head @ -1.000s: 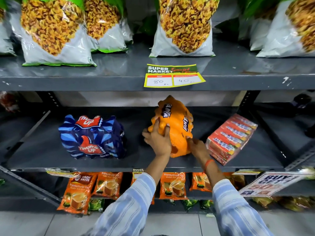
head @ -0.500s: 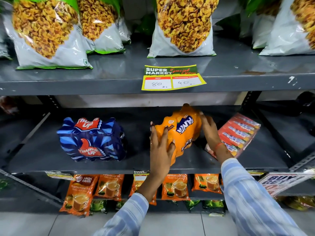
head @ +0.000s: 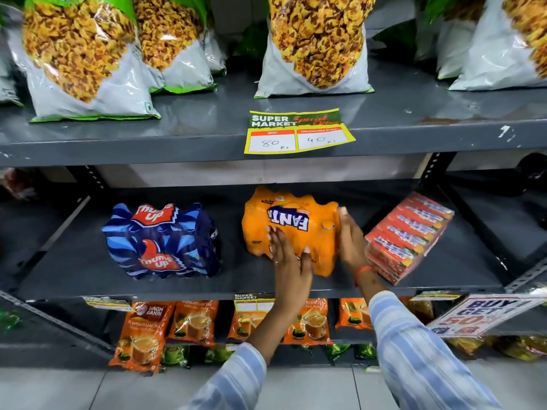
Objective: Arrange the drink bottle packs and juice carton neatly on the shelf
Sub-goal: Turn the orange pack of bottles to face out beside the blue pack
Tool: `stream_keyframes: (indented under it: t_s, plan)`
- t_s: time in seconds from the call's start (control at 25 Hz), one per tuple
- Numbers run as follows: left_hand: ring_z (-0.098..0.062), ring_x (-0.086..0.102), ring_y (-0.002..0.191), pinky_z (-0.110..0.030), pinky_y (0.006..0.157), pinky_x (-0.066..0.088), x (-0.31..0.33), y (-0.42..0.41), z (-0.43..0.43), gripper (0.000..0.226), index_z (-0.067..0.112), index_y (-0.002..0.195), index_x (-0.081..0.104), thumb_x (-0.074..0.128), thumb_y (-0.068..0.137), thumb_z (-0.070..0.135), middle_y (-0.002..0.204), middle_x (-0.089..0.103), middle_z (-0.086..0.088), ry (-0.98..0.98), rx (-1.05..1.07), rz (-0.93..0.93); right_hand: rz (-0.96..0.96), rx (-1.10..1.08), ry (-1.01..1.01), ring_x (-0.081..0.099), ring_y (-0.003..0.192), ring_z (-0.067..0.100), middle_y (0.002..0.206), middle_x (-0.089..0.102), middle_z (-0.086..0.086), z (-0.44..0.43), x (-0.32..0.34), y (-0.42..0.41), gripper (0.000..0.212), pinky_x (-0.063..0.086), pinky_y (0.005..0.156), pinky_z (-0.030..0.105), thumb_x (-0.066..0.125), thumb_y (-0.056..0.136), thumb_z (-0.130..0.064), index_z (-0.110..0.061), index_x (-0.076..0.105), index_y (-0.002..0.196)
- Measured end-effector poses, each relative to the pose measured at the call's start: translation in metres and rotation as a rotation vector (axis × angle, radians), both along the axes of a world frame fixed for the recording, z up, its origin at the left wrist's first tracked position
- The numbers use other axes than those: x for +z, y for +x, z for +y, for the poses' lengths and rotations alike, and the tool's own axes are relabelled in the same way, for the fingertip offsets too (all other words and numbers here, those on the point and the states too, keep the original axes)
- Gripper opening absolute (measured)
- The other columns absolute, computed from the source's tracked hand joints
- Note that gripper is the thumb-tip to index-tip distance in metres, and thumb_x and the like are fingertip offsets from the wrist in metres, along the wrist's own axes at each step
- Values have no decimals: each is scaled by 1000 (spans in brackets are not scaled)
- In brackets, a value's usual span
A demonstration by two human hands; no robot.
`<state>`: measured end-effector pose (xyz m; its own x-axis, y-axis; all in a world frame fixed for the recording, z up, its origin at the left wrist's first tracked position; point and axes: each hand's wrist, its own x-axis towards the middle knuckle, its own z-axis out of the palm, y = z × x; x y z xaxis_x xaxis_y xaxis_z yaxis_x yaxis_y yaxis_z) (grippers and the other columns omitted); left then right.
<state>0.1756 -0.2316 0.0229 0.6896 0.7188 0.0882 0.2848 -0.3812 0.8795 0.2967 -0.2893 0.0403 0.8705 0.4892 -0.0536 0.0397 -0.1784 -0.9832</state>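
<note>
An orange Fanta bottle pack (head: 291,221) stands upright in the middle of the grey middle shelf (head: 88,267). My left hand (head: 288,255) presses flat on its front face, fingers spread. My right hand (head: 350,239) holds its right side. A blue Thums Up bottle pack (head: 161,241) stands to the left, apart from it. To the right, a red juice carton pack (head: 410,236) lies tilted, close behind my right wrist.
Large snack bags (head: 318,42) fill the upper shelf, with a yellow price tag (head: 299,131) on its edge. Orange tea packets (head: 143,332) hang below the middle shelf. A "Buy Get" sign (head: 479,315) sticks out at the lower right.
The Fanta pack went from lying tilted to standing upright and squared to the shelf. My right hand moved from under it to its right side; my left hand flattened on the front.
</note>
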Motion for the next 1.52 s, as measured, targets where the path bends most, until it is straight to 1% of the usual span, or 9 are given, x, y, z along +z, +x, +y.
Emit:
stream_keyframes:
  t_s: [0.08,0.2,0.32,0.48,0.72,0.84,1.0,1.2,1.52]
  plan:
    - [-14,-21,142,-36,120,-4,2,6,-2,89,16,143,-15,35,86,61,154,-26,-1,-116,-34,-15,-71,50,9,47,107,13,111,54,0,1,-7,3,45,38,110,42,26,79,-79,-42,48,92]
    - [-8,-15,140,-33,115,-2,7,11,18,119,24,145,-10,30,55,91,151,-23,10,-146,-58,-7,-181,-197,89,55,72,13,79,62,2,3,-19,1,57,49,75,36,28,82,-70,-23,61,75]
    - [-20,34,138,-43,112,33,10,8,59,93,36,141,22,61,63,69,153,29,-3,-247,-186,-72,-194,-289,175,61,66,22,68,65,10,6,-31,-22,60,46,68,35,30,85,-59,-13,64,68]
    - [1,68,88,-36,87,50,10,-8,103,24,36,103,63,66,81,29,92,74,15,-391,-142,-178,-142,-179,265,69,72,25,77,72,14,16,-47,-54,44,56,68,41,35,88,-46,-27,69,69]
    - [-23,29,140,-43,114,27,-3,-17,71,80,26,141,27,35,76,73,151,32,-10,-221,195,-203,-318,172,153,70,91,16,98,75,10,20,-48,-69,47,56,82,36,34,91,-38,-13,75,92]
    - [-22,10,145,-36,114,18,-12,-17,45,91,20,147,5,46,78,63,159,7,-9,-53,201,-98,-456,-134,135,62,92,14,101,69,13,19,-32,-39,44,52,80,36,36,90,-37,-8,68,100]
    - [-26,19,144,-28,108,24,-14,-18,58,83,17,146,7,60,85,33,158,11,-10,-55,208,-69,-99,-103,4,45,131,26,145,45,13,24,-10,16,55,38,108,40,46,93,-44,-15,39,139]
    - [-29,45,131,-45,108,40,-20,-32,77,69,19,143,29,61,84,36,146,42,-13,-79,184,-139,-34,-112,47,61,105,23,119,63,12,21,-25,7,41,45,76,22,47,91,-51,-16,52,112]
    - [-22,57,119,-50,94,52,-30,-54,92,62,24,137,39,63,81,37,134,56,-9,-115,139,-171,-121,-261,83,58,102,20,114,60,10,5,-49,-29,45,42,73,13,52,87,-54,-14,51,107]
